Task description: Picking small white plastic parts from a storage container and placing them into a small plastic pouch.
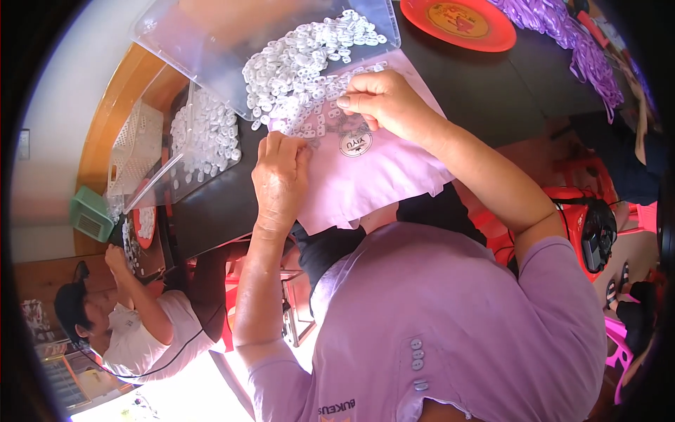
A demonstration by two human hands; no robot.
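Dark lettering (pixel 338 408) on purple shirt (pixel 464 302) and on round white label (pixel 356 144) of pink cloth (pixel 383 176)

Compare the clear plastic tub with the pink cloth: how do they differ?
The tub is see-through; the cloth is pink and printed. The tub has straight walls; the cloth's near edge ripples. The tub lies farther away than the cloth. Both bear small white pieces.
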